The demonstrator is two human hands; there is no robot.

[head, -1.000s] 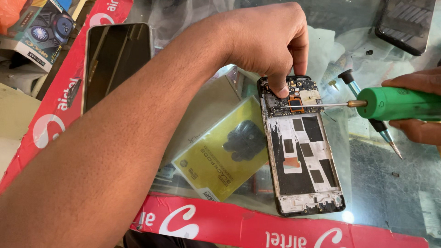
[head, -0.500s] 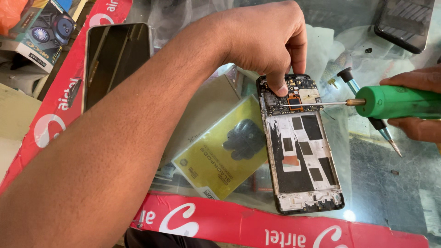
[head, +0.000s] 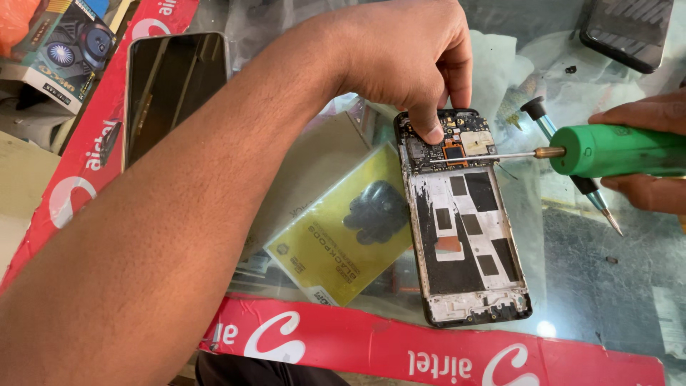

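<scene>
- Two hands are at an opened phone frame (head: 468,221), which lies flat on the glass table (head: 607,286) — little has shifted over the last second, so the work at the circuit board (head: 450,143) is unfinished.
- The left hand (head: 404,61) presses a fingertip (head: 433,133) onto the board, gripping nothing.
- The right hand (head: 647,154) is closed round a green screwdriver (head: 614,151); its bit touches the board just beside that fingertip.
- A second screwdriver (head: 572,168) lies beneath.

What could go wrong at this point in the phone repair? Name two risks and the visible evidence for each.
1. The green screwdriver in the right hand has its thin tip on the circuit board; a slip might scratch components.
2. The left hand pins the opened phone by fingertips only, on a smooth glass tabletop, so it could slide.
</scene>
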